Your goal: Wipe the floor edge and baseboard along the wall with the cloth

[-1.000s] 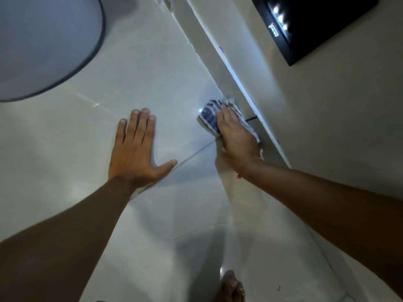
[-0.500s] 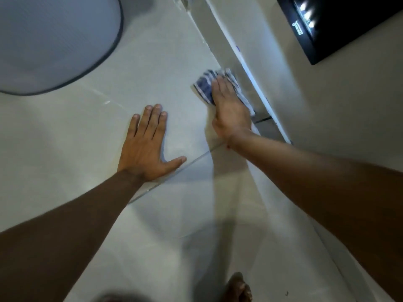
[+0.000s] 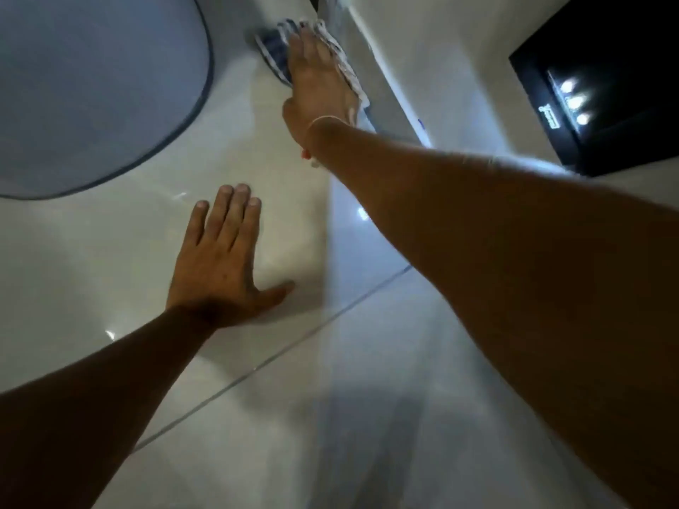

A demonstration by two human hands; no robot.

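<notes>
A blue-and-white striped cloth (image 3: 273, 49) lies on the pale tiled floor (image 3: 257, 416) at the foot of the baseboard (image 3: 389, 82), near the top of the view. My right hand (image 3: 316, 82) presses flat on the cloth with the arm stretched far forward along the wall. Most of the cloth is hidden under that hand. My left hand (image 3: 220, 259) rests palm down on the tile, fingers spread, holding nothing.
A grey-blue rounded mat with a dark rim (image 3: 92, 86) lies at the upper left, close to the cloth. A black device with small lights (image 3: 595, 93) is mounted on the wall at the right. A tile joint (image 3: 294, 343) runs diagonally across the floor.
My right hand has slid the cloth farther forward along the baseboard, away from me. My left hand has stayed planted on the tile.
</notes>
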